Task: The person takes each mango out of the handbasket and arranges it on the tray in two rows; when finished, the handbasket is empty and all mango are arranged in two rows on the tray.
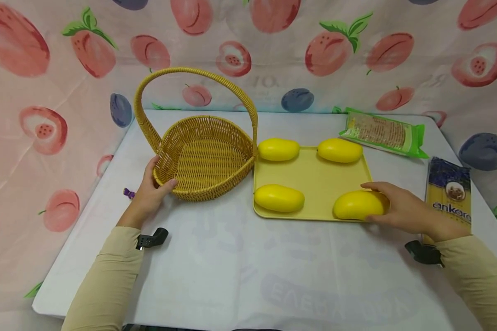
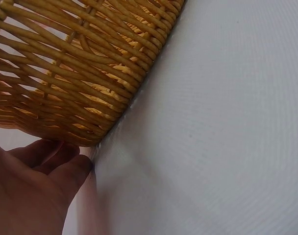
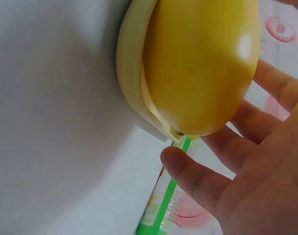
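My left hand (image 1: 150,195) holds the left side of a woven wicker basket (image 1: 207,193) with a tall arched handle, its thumb over the rim. In the left wrist view, fingers (image 2: 65,171) lie against the low outer wall of the basket (image 2: 80,63). A pale yellow tray (image 1: 314,179) lies to the right, with a yellow mango at each corner. My right hand (image 1: 410,211) grips the front-right mango (image 1: 356,205) from its right end, thumb on the near side and fingers on the far side. The right wrist view shows that mango (image 3: 203,63) against the tray rim (image 3: 129,58).
Three other mangoes rest on the tray: back-left (image 1: 279,149), back-right (image 1: 339,151) and front-left (image 1: 279,198). A green-edged packet (image 1: 383,133) lies behind to the right. A blue-and-gold packet (image 1: 448,193) is beyond my right hand. A small purple item (image 1: 129,193) lies left of the basket.
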`<state>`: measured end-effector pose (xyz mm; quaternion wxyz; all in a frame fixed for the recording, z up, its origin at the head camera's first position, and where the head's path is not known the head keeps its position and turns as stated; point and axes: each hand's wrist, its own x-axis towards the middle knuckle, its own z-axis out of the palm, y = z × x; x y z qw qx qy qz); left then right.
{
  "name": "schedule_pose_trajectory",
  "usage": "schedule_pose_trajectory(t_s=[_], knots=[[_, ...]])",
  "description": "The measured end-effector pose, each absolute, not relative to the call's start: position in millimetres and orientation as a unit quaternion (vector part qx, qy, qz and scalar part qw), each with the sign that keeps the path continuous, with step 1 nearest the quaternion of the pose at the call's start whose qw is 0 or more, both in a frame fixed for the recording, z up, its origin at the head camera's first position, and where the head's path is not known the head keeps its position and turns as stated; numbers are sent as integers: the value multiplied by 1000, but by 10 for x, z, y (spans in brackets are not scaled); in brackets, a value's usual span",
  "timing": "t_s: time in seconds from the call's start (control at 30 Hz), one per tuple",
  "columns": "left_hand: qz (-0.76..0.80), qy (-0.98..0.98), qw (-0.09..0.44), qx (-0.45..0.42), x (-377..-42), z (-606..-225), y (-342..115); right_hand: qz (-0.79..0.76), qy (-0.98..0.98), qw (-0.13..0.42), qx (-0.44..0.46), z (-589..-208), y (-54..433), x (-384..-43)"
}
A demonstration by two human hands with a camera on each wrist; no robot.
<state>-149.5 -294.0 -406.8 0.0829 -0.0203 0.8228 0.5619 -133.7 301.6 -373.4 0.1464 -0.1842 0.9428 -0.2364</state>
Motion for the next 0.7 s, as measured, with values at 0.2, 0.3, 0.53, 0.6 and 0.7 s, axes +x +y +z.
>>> schedule_pose_trajectory(t_s=[0.2,0.3,0.53,0.6,0.7], knots=[[564,821,83,-20,-1504,-4082,-2945,-229,948,134,-177,-3674,3004,-1349],[563,822,83,-19,-1511,-4102,-2946,-232,947,133,-176,-3641,2989,-1351],[566,820,79,-15,-1518,-4129,-2951,-225,951,112,-180,-3502,2802,-1360],[568,819,77,-14,-1513,-4126,-2950,-228,949,105,-191,-3471,2708,-1371],[569,819,76,-13,-1498,-4108,-2945,-240,941,85,-224,-3453,2551,-1409]])
